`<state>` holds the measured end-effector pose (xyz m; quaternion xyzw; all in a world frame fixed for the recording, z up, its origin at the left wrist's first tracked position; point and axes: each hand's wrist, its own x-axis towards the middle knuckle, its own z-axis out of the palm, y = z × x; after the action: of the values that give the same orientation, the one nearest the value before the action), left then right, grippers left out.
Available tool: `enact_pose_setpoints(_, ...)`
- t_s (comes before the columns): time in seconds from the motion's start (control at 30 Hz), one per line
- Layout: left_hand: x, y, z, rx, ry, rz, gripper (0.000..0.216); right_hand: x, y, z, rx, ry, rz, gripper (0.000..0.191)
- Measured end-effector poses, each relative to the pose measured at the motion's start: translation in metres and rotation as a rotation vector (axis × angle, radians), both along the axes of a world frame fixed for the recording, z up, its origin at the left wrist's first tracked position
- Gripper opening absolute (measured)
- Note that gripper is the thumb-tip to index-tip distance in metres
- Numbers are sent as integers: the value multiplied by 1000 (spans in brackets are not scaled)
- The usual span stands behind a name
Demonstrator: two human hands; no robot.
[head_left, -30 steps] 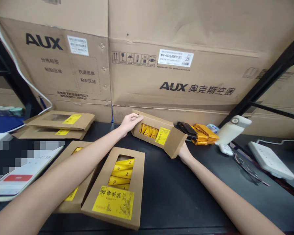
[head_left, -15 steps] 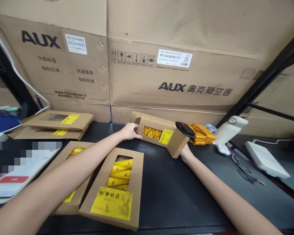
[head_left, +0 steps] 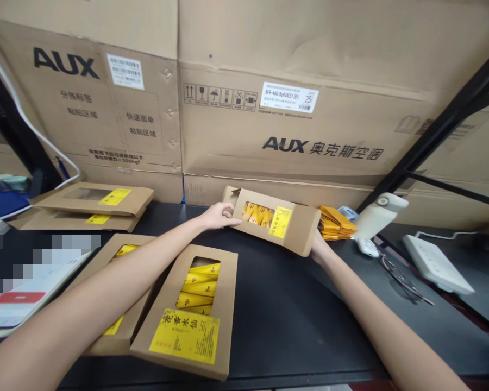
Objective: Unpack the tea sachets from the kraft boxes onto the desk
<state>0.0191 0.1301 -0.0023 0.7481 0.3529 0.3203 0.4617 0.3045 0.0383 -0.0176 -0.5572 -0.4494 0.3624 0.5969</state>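
My left hand [head_left: 221, 216] grips the left end of a brown cardboard tea box [head_left: 256, 230], its fingers curled at the edge. Through the box's window show yellow-orange sachets [head_left: 259, 214], beside a yellow label [head_left: 280, 221]. My right hand [head_left: 318, 247] is at the box's right end, behind a broad end flap [head_left: 296, 237] that hides its fingers. The box is tilted, its window facing me. Nearer to me lies a closed tea box [head_left: 228, 304] with yellow sachets in its window. Another filled box [head_left: 124, 347] lies left of it, partly covered by my left forearm.
Two flat window boxes [head_left: 143, 199] are stacked at the back left. Orange packets [head_left: 336, 224], a white bottle [head_left: 382, 214], glasses [head_left: 403, 278] and a power strip [head_left: 436, 263] lie on the right. Large cartons [head_left: 228, 146] stand behind the black table [head_left: 285, 326]. A tablet-like screen [head_left: 36, 298] is at left.
The box has shifted slightly right and its right flap has swung outward and up, now more in line with the front. My right hand moved right and up with it.
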Motion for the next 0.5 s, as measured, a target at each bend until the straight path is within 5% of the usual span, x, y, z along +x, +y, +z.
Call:
enact_pose_setpoints(0.2,-2,4,-2,97,6,86,37,-5,1,-12,50,-37,89,46)
enact_pose_setpoints(0.37,-1,1,3,-71,-29,81,37,1,5,-27,137,-124,154,77)
enact_pose_setpoints(0.5,-1,3,4,-114,-58,84,33,3,7,-29,137,-136,167,73)
